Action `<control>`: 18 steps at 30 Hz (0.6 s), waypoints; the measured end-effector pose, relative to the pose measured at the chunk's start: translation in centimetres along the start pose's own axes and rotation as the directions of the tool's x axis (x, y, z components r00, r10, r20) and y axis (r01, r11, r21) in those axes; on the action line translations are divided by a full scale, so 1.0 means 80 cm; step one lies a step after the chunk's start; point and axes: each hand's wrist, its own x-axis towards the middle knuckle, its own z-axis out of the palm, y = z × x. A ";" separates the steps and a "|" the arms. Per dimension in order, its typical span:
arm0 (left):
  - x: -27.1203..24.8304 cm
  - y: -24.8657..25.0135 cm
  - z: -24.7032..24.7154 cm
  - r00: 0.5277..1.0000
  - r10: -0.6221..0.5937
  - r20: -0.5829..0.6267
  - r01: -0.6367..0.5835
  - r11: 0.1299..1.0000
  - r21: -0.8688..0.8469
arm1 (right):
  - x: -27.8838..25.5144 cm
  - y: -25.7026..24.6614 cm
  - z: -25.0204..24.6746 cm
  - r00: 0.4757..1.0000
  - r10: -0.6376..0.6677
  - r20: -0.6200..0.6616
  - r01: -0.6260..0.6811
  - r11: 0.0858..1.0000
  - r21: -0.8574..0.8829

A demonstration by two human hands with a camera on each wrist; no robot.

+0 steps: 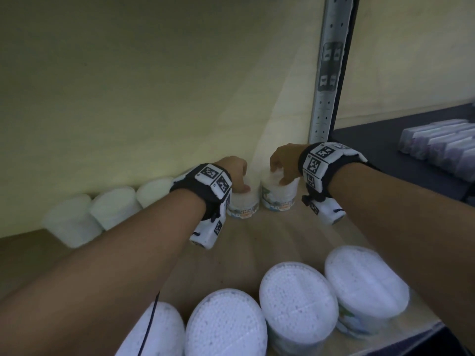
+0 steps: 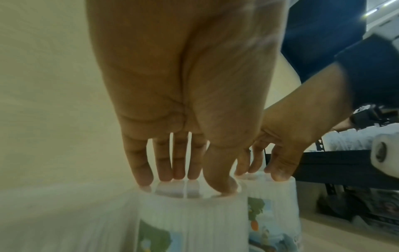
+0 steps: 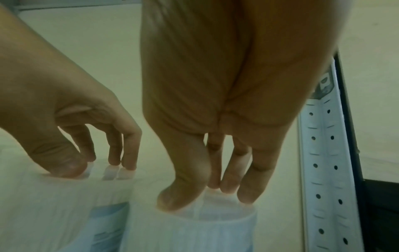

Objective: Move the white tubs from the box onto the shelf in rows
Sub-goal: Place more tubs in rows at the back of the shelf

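Observation:
Two white tubs with printed labels stand side by side at the back of the wooden shelf [image 1: 257, 242]. My left hand [image 1: 240, 185] grips the top of the left tub [image 1: 243, 205] from above, thumb and fingertips [image 2: 142, 177] on its rim [image 2: 192, 221]. In the same way my right hand [image 1: 279, 173] grips the right tub [image 1: 280, 196], with fingertips [image 3: 248, 196] on the lid edge [image 3: 194, 230]. Each wrist view also shows the other hand [image 2: 278, 153] [image 3: 86, 153] on its tub. No box is in view.
More white tubs [image 1: 113, 206] line the back wall to the left. A front row of tubs [image 1: 298, 304] stands under my forearms. A perforated metal upright [image 1: 326, 73] borders the shelf on the right; beyond it a dark shelf holds purple packs [image 1: 442, 147].

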 end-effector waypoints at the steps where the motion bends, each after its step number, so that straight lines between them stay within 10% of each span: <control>1: -0.004 0.004 -0.001 1.000 0.009 0.019 -0.010 1.000 0.012 | -0.004 0.000 0.000 1.000 0.005 0.008 -0.006 1.000 0.012; 18: -0.099 0.072 0.013 0.979 0.159 0.125 -0.162 0.987 0.012 | -0.134 -0.033 0.009 0.982 0.015 0.188 -0.004 0.998 -0.057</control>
